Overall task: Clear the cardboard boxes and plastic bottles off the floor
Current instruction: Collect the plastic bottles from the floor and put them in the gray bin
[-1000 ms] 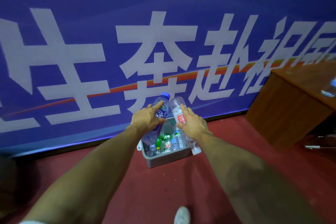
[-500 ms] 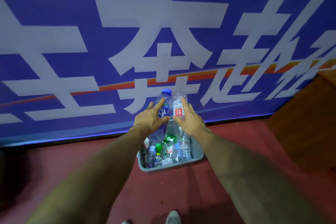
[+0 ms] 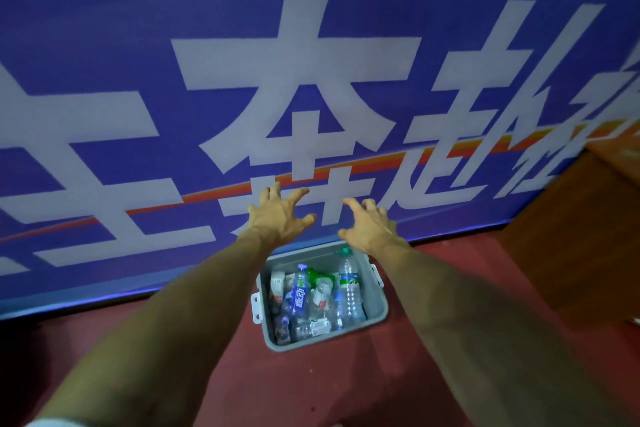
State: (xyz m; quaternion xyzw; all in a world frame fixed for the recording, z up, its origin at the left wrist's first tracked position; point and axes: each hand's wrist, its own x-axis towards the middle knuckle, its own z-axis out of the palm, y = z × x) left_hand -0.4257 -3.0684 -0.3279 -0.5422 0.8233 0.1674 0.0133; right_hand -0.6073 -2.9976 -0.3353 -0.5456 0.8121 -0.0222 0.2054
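Observation:
A grey plastic bin (image 3: 375, 305) stands on the red floor against the blue banner and holds several plastic bottles. Among them lie a blue-labelled bottle (image 3: 300, 295) and a clear bottle with a red-and-white label (image 3: 321, 295); a tall clear bottle (image 3: 351, 291) leans at the right side. My left hand (image 3: 277, 218) and my right hand (image 3: 370, 227) hover above the bin's far rim with fingers spread, holding nothing.
A large blue banner (image 3: 138, 62) with white characters and an orange stripe rises right behind the bin. A brown wooden desk (image 3: 581, 236) stands at the right. Red floor (image 3: 311, 388) lies in front of the bin.
Both hands have let go of their bottles, which now lie in the bin. The fingers have spread open above it, and the view has moved closer to the bin.

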